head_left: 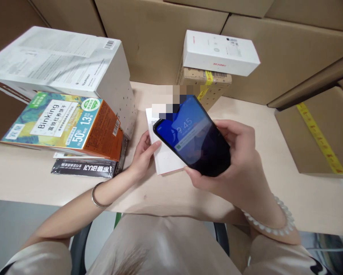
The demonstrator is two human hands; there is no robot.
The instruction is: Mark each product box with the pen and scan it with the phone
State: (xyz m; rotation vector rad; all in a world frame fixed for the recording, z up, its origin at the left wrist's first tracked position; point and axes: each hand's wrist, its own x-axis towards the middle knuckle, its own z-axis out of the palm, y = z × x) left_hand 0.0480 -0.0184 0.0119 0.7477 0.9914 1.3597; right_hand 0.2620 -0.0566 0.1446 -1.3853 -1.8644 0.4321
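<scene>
A black smartphone point(195, 139) with a lit blue screen showing 9:45 is in my right hand point(234, 164), its fingers and thumb on the phone's sides. Partly behind the phone is a white flat box point(167, 160). My left hand point(144, 152) grips this box by its left edge, thumb on top. The phone hides much of the box's right side. A blurred patch covers the phone's upper end and the area behind it.
At the left, a large white box point(57, 57), an orange Binking box point(53, 122) and a black box point(82, 167) stand on the table point(148, 200). Behind, a white box point(219, 53) rests on a patterned carton point(214, 89). A taped carton point(317, 133) sits right.
</scene>
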